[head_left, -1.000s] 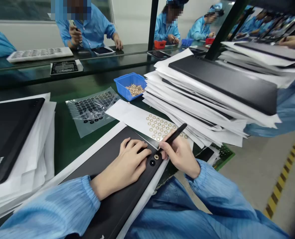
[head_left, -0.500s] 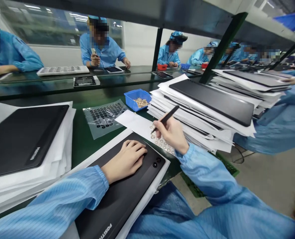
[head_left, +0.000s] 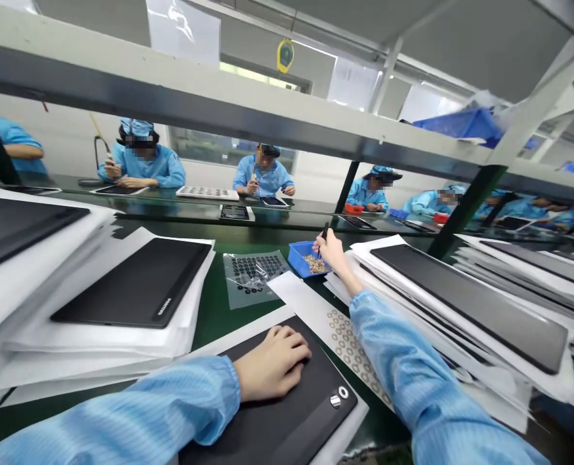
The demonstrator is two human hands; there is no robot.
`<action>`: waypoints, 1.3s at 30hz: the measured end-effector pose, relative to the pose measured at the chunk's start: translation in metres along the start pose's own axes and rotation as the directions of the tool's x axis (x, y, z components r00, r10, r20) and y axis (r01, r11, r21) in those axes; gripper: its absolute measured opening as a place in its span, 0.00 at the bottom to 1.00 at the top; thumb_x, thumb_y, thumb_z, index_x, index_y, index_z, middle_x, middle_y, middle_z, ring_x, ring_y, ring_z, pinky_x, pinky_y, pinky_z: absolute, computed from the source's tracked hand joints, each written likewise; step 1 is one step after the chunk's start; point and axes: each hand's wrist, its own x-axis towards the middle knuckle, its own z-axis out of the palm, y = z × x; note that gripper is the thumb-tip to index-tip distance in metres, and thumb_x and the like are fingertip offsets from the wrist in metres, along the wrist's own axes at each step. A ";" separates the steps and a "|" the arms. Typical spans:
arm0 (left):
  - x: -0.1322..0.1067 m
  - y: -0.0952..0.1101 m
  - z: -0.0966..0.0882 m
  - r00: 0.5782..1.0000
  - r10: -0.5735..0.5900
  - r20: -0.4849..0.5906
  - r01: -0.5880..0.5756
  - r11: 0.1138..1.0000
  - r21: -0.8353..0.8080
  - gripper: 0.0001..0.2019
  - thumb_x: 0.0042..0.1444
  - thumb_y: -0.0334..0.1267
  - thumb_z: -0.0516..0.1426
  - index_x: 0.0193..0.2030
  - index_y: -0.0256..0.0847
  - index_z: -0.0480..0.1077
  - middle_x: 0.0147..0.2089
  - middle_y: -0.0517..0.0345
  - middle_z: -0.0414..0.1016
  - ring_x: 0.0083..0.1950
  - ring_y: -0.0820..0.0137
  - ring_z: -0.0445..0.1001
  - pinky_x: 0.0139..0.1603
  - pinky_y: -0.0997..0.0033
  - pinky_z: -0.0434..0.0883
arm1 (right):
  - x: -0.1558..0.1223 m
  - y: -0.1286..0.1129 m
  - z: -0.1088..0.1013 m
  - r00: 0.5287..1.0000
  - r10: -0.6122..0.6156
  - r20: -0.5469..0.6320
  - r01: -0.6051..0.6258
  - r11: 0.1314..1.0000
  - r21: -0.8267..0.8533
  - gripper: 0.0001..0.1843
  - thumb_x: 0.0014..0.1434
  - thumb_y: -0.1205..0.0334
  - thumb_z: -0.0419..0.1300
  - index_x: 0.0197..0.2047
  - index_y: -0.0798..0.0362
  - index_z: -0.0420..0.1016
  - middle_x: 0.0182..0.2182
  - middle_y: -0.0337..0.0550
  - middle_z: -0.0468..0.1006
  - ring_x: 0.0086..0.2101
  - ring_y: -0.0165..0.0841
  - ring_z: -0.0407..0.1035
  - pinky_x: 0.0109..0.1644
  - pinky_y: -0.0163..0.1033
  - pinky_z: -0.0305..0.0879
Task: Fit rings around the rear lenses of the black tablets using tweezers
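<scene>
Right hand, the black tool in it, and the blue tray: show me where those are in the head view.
Right hand (head_left: pixel 330 253): head view, on the back of the hand.
Black tool (head_left: pixel 325 230): head view, on the upper end showing above the fingers.
Blue plastic tray (head_left: pixel 295 258): head view, on its left wall.

The sleeve (head_left: pixel 403 361) is light blue with thin stripes, the small tray (head_left: pixel 295 254) is bright blue, the flat panel (head_left: pixel 291 420) is black, and the worktop (head_left: pixel 214 316) is dark green.

Parts tray (head_left: pixel 295 257) behind washer sheet (head_left: pixel 345 336), right of film bag (head_left: pixel 253 278).
</scene>
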 end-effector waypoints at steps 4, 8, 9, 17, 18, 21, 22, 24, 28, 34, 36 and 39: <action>0.002 -0.013 -0.004 0.985 -0.169 -0.036 0.170 0.984 0.049 0.10 0.59 0.32 0.50 0.44 0.44 0.69 0.47 0.59 0.70 0.51 0.67 0.66 0.54 0.66 0.65 | -0.012 -0.015 0.013 0.983 -0.120 0.138 0.116 0.993 0.035 0.13 0.65 0.57 0.53 0.43 0.58 0.71 0.35 0.41 0.74 0.31 0.28 0.70 0.36 0.37 0.70; -0.005 -0.056 -0.018 0.778 -0.583 -0.233 0.617 0.779 0.111 0.09 0.60 0.35 0.52 0.46 0.38 0.68 0.50 0.52 0.68 0.53 0.62 0.66 0.53 0.56 0.66 | -0.034 -0.039 0.051 0.890 -0.291 0.350 0.282 0.956 0.078 0.12 0.63 0.57 0.56 0.38 0.59 0.72 0.33 0.40 0.74 0.33 0.29 0.70 0.38 0.39 0.69; -0.008 -0.068 -0.022 0.680 -0.675 -0.285 0.722 0.684 0.105 0.10 0.61 0.36 0.54 0.48 0.37 0.67 0.51 0.51 0.67 0.53 0.61 0.66 0.53 0.54 0.66 | -0.038 -0.043 0.062 0.863 -0.323 0.389 0.312 0.946 0.092 0.11 0.62 0.58 0.57 0.37 0.59 0.72 0.32 0.40 0.74 0.32 0.29 0.70 0.38 0.39 0.69; -0.012 -0.103 -0.028 0.282 -0.905 -0.317 0.957 0.290 0.024 0.18 0.61 0.47 0.55 0.52 0.36 0.66 0.55 0.48 0.67 0.55 0.59 0.67 0.55 0.50 0.65 | -0.058 -0.046 0.114 0.820 -0.397 0.413 0.374 0.917 0.138 0.13 0.61 0.56 0.58 0.33 0.58 0.71 0.29 0.38 0.73 0.30 0.29 0.69 0.38 0.39 0.67; -0.011 -0.103 -0.027 0.277 -0.911 -0.307 0.958 0.287 0.014 0.19 0.61 0.47 0.55 0.53 0.36 0.66 0.55 0.48 0.66 0.56 0.59 0.66 0.55 0.50 0.64 | -0.061 -0.045 0.116 0.837 -0.385 0.388 0.364 0.922 0.130 0.13 0.61 0.56 0.58 0.33 0.58 0.71 0.30 0.38 0.73 0.31 0.29 0.69 0.39 0.40 0.67; -0.009 -0.103 -0.028 0.270 -0.923 -0.275 0.956 0.290 -0.034 0.20 0.61 0.48 0.54 0.54 0.37 0.65 0.57 0.47 0.65 0.57 0.58 0.65 0.56 0.48 0.63 | -0.066 -0.040 0.120 0.896 -0.336 0.292 0.320 0.942 0.101 0.12 0.63 0.58 0.56 0.33 0.58 0.71 0.32 0.40 0.73 0.34 0.30 0.69 0.41 0.41 0.68; -0.009 -0.103 -0.029 0.275 -0.926 -0.258 0.953 0.298 -0.052 0.20 0.61 0.48 0.54 0.54 0.37 0.65 0.56 0.48 0.66 0.57 0.58 0.65 0.57 0.48 0.63 | -0.067 -0.038 0.121 0.909 -0.321 0.265 0.306 0.947 0.096 0.11 0.63 0.58 0.56 0.33 0.58 0.71 0.32 0.40 0.73 0.34 0.30 0.69 0.41 0.41 0.68; -0.008 -0.105 -0.031 0.300 -0.930 -0.211 0.942 0.324 -0.091 0.19 0.61 0.48 0.54 0.52 0.36 0.67 0.55 0.48 0.67 0.56 0.59 0.66 0.56 0.49 0.63 | -0.068 -0.036 0.123 0.927 -0.301 0.222 0.286 0.953 0.098 0.11 0.63 0.59 0.56 0.33 0.57 0.70 0.31 0.39 0.73 0.33 0.30 0.69 0.41 0.40 0.67; -0.001 -0.107 -0.033 0.369 -0.922 -0.119 0.906 0.385 -0.174 0.16 0.61 0.46 0.54 0.48 0.35 0.69 0.50 0.51 0.71 0.51 0.62 0.71 0.53 0.52 0.67 | -0.070 -0.033 0.125 0.945 -0.287 0.158 0.269 0.954 0.129 0.07 0.61 0.62 0.57 0.34 0.57 0.69 0.32 0.40 0.72 0.34 0.31 0.68 0.41 0.41 0.66; 0.005 -0.112 -0.029 0.377 -0.922 -0.087 0.881 0.386 -0.274 0.15 0.62 0.43 0.55 0.49 0.35 0.68 0.50 0.51 0.71 0.49 0.63 0.71 0.50 0.55 0.69 | -0.079 -0.036 0.122 0.886 -0.431 0.168 0.386 0.889 0.247 0.11 0.53 0.76 0.54 0.36 0.55 0.72 0.36 0.44 0.71 0.36 0.33 0.68 0.40 0.37 0.65; 0.004 -0.113 -0.029 0.368 -0.925 -0.090 0.877 0.378 -0.296 0.15 0.62 0.43 0.55 0.49 0.35 0.68 0.49 0.51 0.71 0.49 0.63 0.72 0.50 0.55 0.70 | -0.081 -0.037 0.122 0.844 -0.496 0.204 0.430 0.853 0.295 0.10 0.51 0.77 0.56 0.34 0.54 0.73 0.31 0.41 0.71 0.32 0.31 0.68 0.37 0.35 0.65; 0.003 -0.114 -0.028 0.364 -0.926 -0.095 0.870 0.375 -0.320 0.15 0.62 0.43 0.55 0.49 0.35 0.68 0.49 0.52 0.71 0.48 0.63 0.72 0.49 0.56 0.70 | -0.081 -0.036 0.122 0.812 -0.534 0.235 0.448 0.829 0.334 0.03 0.54 0.72 0.60 0.32 0.57 0.73 0.27 0.38 0.71 0.29 0.28 0.67 0.35 0.35 0.66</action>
